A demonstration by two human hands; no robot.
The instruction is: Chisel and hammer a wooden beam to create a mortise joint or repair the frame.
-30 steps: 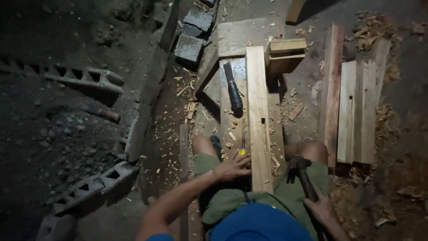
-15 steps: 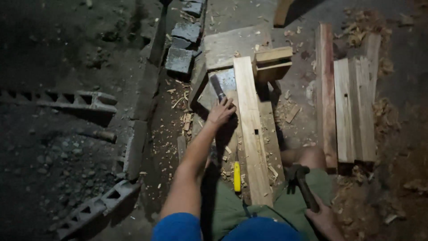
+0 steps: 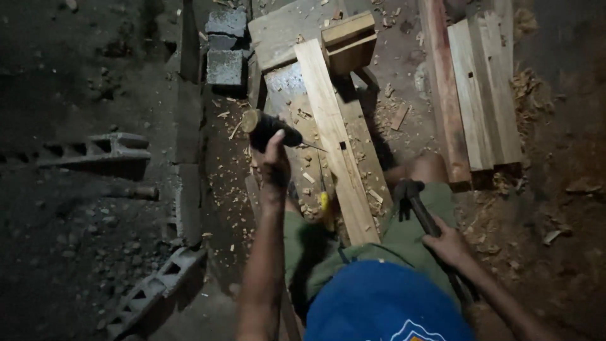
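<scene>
The left hand (image 3: 275,161) now has lifted the chisel (image 3: 271,129) off the board, fingers wrapped around it. The right hand (image 3: 449,243) still grips the hammer (image 3: 416,202), fingers closed.

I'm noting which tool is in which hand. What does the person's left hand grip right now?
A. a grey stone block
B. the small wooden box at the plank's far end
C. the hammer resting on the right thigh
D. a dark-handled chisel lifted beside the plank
D: the left hand is closed round the dark-handled chisel, raised beside the plank, while the right hand holds the hammer.
</scene>
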